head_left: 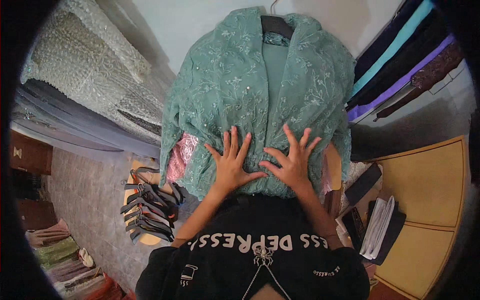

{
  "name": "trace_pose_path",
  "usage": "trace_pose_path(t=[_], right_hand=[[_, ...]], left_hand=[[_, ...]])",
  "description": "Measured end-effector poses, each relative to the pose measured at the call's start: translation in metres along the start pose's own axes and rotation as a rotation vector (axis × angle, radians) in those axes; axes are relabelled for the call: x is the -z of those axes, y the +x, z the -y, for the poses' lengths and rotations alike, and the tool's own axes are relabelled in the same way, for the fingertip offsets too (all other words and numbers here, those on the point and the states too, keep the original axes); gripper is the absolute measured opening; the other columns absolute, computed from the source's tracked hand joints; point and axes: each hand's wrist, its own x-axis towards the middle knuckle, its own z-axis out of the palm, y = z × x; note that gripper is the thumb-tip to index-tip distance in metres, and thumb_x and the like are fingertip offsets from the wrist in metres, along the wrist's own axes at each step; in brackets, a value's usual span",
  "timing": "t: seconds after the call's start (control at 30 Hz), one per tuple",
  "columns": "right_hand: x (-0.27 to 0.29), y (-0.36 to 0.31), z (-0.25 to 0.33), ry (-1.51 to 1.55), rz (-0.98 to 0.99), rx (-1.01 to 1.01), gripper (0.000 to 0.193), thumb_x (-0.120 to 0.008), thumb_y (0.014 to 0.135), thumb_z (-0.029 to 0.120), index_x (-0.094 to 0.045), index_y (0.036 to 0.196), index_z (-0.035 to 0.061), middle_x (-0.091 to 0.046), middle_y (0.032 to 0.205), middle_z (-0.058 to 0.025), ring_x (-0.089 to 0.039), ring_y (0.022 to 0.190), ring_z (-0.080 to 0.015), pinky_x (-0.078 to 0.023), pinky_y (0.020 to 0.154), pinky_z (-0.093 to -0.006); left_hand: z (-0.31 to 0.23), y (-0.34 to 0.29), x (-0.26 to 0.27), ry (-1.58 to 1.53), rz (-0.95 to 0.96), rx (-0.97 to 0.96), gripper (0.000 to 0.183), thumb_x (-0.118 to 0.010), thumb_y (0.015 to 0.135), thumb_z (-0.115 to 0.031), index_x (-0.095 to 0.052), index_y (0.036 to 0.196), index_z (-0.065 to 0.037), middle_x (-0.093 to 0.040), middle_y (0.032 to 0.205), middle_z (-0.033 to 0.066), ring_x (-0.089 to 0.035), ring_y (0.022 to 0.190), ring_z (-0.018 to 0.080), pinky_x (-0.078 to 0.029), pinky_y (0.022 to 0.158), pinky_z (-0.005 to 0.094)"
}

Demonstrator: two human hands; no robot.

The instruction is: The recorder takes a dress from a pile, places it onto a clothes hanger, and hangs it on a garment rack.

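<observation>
A green embroidered lace garment (225, 80) with an open front hangs before me on a black hanger (276, 26). Both my hands rest on its lower front, one on each side of the front opening. My left hand (231, 162) lies with its fingers spread on the fabric, thumb toward the middle. Just to the right, my right hand (294, 162) also has its fingers spread against the cloth. The two thumbs are close to each other near the opening. Pink fabric (182, 157) shows behind the garment at its left side.
A beaded pale garment (90, 60) hangs at the left. Black hangers (150, 207) are heaped on a wooden stool (136, 165). Dark, turquoise and purple clothes (395, 55) hang at the right, above a yellow cabinet (425, 190). Folded fabrics (65, 255) lie at the lower left.
</observation>
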Motion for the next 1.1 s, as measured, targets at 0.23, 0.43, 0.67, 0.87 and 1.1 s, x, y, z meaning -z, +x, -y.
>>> trace_pose_path(t=[0.23, 0.43, 0.67, 0.87, 1.1], right_hand=[[-0.011, -0.009, -0.002, -0.063, -0.182, 0.159, 0.023, -0.068, 0.071, 0.038, -0.065, 0.092, 0.0285, -0.034, 0.137, -0.0078, 0.003, 0.132, -0.0444, 0.012, 0.093, -0.0692], [-0.009, -0.006, -0.002, -0.071, -0.162, 0.145, 0.016, -0.071, 0.070, 0.033, -0.069, 0.084, 0.0261, -0.039, 0.133, -0.0077, 0.002, 0.133, -0.0415, 0.010, 0.096, -0.0655], [-0.010, -0.013, -0.004, 0.031, -0.128, 0.047, 0.011, -0.068, 0.073, 0.026, -0.067, 0.083, 0.0242, -0.035, 0.136, -0.0058, -0.001, 0.132, -0.0435, 0.008, 0.094, -0.0691], [-0.004, -0.005, -0.006, -0.011, -0.054, 0.040, 0.008, -0.066, 0.075, 0.024, -0.065, 0.083, 0.0219, -0.031, 0.138, -0.0063, 0.001, 0.132, -0.0443, 0.005, 0.094, -0.0699], [-0.007, 0.001, -0.014, -0.065, -0.102, 0.116, 0.008, -0.064, 0.076, 0.028, -0.064, 0.081, 0.0221, -0.031, 0.139, -0.0041, 0.001, 0.133, -0.0426, 0.006, 0.094, -0.0696]], left_hand=[[0.000, 0.001, -0.002, -0.020, -0.009, -0.010, 0.105, -0.061, 0.054, -0.070, -0.029, 0.138, -0.016, -0.011, 0.144, 0.0216, -0.007, 0.135, 0.0358, 0.013, 0.091, 0.0674], [0.001, 0.003, 0.004, -0.030, 0.016, -0.043, 0.103, -0.063, 0.057, -0.067, -0.030, 0.137, -0.011, -0.004, 0.144, 0.0265, 0.001, 0.134, 0.0392, 0.015, 0.093, 0.0644], [-0.006, 0.013, 0.002, 0.037, -0.049, -0.036, 0.094, -0.061, 0.064, -0.064, -0.032, 0.136, -0.012, -0.003, 0.143, 0.0289, 0.002, 0.134, 0.0400, 0.016, 0.093, 0.0635], [-0.009, 0.018, -0.001, -0.028, -0.078, 0.004, 0.093, -0.066, 0.063, -0.058, -0.032, 0.137, -0.013, -0.002, 0.143, 0.0286, 0.003, 0.134, 0.0408, 0.013, 0.093, 0.0652], [-0.006, 0.023, 0.004, -0.120, -0.104, 0.076, 0.084, -0.064, 0.067, -0.054, -0.032, 0.137, -0.017, -0.004, 0.142, 0.0293, -0.002, 0.133, 0.0436, 0.011, 0.091, 0.0681]])
